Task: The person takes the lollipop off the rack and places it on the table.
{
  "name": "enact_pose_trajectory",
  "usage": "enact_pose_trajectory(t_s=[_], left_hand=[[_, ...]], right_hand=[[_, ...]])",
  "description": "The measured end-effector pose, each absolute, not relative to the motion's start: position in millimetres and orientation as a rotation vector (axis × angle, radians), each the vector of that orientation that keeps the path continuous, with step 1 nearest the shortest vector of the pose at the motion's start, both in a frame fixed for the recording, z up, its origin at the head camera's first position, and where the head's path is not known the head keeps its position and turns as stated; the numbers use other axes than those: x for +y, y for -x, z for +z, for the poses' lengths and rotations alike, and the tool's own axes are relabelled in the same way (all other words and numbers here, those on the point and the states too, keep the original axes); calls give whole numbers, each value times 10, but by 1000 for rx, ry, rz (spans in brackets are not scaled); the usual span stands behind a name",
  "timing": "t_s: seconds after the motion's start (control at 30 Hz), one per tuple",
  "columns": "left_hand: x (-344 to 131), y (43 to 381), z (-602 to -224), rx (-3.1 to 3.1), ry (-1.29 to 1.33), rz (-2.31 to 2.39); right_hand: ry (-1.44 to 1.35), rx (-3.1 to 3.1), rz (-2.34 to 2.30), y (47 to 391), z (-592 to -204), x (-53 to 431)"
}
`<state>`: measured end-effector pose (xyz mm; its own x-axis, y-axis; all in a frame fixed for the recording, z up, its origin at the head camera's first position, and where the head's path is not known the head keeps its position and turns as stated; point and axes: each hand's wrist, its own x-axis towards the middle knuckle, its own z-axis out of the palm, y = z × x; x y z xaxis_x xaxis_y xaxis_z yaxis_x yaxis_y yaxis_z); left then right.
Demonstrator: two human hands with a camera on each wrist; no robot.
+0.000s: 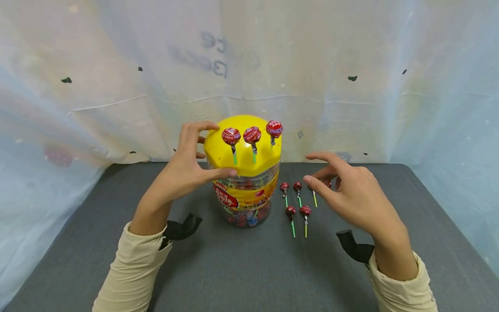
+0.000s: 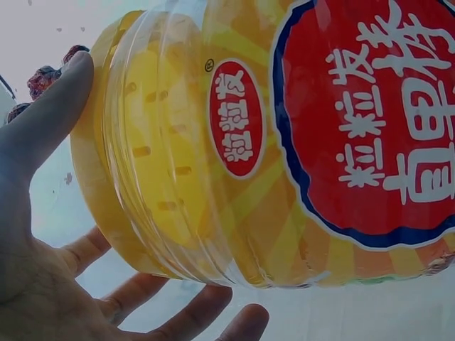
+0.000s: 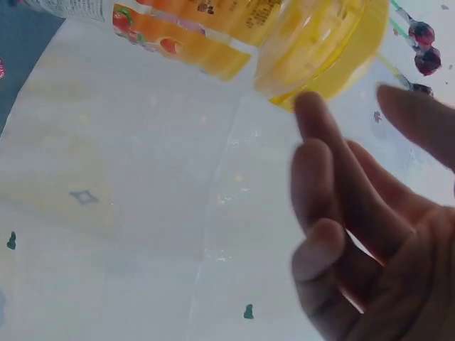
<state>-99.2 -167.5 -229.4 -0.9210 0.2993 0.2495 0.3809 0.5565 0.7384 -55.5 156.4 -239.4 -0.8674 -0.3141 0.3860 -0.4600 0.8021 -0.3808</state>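
Note:
A clear plastic jar (image 1: 245, 199) with a yellow-and-red label stands upright on the table, lollipops visible inside it. Three red-wrapped lollipops (image 1: 252, 135) stand with their sticks in its yellow lid (image 1: 245, 167). My left hand (image 1: 191, 160) grips the lid from the left, thumb across the front and fingers round the far side; the left wrist view shows the thumb on the lid's (image 2: 92, 128) rim. To the right of the jar, my right hand (image 1: 347, 190) hovers with thumb and fingers apart, holding nothing. Several lollipops (image 1: 306, 211) lie beneath and left of it, some partly hidden by its fingers.
The grey table (image 1: 249, 268) runs back to a pale printed curtain (image 1: 312, 65), which hangs behind and at both sides. A black wrist mount (image 1: 183, 227) sits on the left forearm, another mount (image 1: 354, 247) on the right.

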Motion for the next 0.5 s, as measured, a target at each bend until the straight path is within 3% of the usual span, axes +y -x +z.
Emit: enact_pose_trajectory(t_s=[0.5], left_hand=[[-1673, 997, -2301, -2687, 576, -1329]], right_hand=[[-667, -2522, 885, 663, -2526, 1340]])
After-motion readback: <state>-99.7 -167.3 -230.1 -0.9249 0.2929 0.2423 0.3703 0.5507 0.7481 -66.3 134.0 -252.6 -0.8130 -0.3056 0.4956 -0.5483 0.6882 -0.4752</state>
